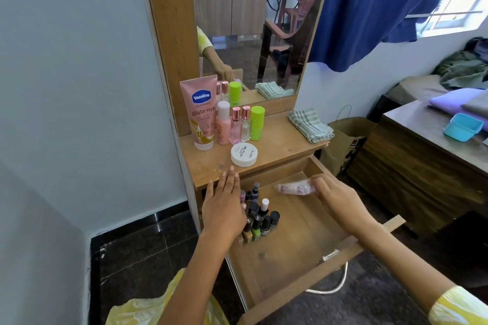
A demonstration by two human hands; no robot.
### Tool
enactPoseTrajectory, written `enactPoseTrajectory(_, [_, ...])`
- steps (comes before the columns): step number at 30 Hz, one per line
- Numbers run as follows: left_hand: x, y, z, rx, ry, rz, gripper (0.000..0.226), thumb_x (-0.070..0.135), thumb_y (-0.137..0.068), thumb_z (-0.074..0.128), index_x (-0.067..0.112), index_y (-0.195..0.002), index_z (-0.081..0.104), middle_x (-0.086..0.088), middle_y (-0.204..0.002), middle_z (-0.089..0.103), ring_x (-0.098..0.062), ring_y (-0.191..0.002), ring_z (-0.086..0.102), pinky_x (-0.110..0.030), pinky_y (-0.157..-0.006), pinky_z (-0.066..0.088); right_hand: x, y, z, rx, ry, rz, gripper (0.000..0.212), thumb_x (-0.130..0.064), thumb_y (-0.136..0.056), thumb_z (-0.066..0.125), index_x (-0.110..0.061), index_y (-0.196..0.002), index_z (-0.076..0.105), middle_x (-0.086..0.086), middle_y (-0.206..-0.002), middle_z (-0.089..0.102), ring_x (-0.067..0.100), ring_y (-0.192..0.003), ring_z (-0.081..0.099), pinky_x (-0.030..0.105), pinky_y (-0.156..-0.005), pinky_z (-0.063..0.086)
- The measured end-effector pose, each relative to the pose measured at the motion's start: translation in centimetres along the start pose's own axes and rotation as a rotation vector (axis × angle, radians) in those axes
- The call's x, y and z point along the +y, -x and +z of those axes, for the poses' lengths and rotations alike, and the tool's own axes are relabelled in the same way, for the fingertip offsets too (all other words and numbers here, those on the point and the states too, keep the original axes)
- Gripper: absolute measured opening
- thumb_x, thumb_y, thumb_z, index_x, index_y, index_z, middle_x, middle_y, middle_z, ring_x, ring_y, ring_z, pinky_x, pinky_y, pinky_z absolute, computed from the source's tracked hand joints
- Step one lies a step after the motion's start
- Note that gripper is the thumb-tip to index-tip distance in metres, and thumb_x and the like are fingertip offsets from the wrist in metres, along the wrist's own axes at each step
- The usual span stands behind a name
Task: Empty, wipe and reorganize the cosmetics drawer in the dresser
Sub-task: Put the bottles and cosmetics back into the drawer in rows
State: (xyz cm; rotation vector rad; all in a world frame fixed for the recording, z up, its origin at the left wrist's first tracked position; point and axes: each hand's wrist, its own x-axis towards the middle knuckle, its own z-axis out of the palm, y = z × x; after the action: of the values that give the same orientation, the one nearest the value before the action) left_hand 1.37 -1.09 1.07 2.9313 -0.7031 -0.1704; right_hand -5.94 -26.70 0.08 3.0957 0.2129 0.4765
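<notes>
the wooden drawer (295,250) of the dresser is pulled out, its bare grainy floor scuffed and lightly stained, with a metal handle curving below the front edge. at its left side stands a tight cluster of small nail polish bottles (260,219), squat glass bodies in olive, lime and dark tones under black, grey and white caps. the left hand (224,206) lies flat with straight fingers, released, its palm against the left of the cluster and its fingertips reaching onto the edge of the wooden surface (277,145) above. the right hand (335,198) hovers over the back of the drawer, fingers curled and grasping a clear plastic packet (293,188), blurred, with small pinkish pieces inside. on the surface stand a tall pink vaseline tube (201,116) on its white cap, a matte pink bottle (223,124), two slim clear glass bottles (240,125) with shiny rose caps, and a lime green cylinder (257,123); a round white jar (244,154) lies in front of them. a folded striped cloth (310,124), soft and ribbed, rests at the right of the surface, below the mirror (250,34).
</notes>
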Motion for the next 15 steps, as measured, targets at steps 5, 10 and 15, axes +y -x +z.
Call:
enactPoseTrajectory(5, [-0.1, -0.1, -0.1, -0.007, 0.01, 0.006, 0.067, 0.029, -0.1, 0.033, 0.012, -0.149, -0.011, -0.004, -0.155, -0.023, -0.017, -0.144, -0.016, -0.04, -0.116, -0.006, 0.8, -0.9, 1.2, -0.18, 0.101, -0.048, 0.022, -0.017, -0.09, 0.054, -0.018, -0.112, 0.053, 0.0, -0.121, 0.054, 0.016, -0.106, 0.053, 0.026, -0.089, 0.046])
enactPoseTrajectory(10, [-0.2, -0.1, 0.0, -0.004, 0.005, 0.01, 0.067, 0.029, -0.101, 0.032, 0.012, -0.149, -0.011, -0.004, -0.155, -0.023, -0.017, -0.144, -0.016, -0.04, -0.116, -0.006, 0.8, -1.6, 1.9, -0.438, 0.221, -0.098, 0.021, -0.019, -0.093, 0.043, -0.017, -0.115, 0.046, 0.001, -0.121, 0.046, 0.017, -0.105, 0.049, 0.027, -0.068, 0.043])
enactPoseTrajectory(15, [-0.1, -0.1, 0.0, -0.008, 0.002, 0.003, 0.066, 0.029, -0.101, 0.031, 0.012, -0.148, -0.012, -0.003, -0.155, -0.024, -0.017, -0.143, -0.017, -0.04, -0.115, -0.007, 0.8, -2.6, 3.1, -0.539, 0.215, -0.129, 0.048, -0.011, -0.093, 0.046, -0.022, -0.138, 0.036, 0.003, -0.14, 0.038, 0.02, -0.121, 0.047, 0.035, -0.082, 0.052])
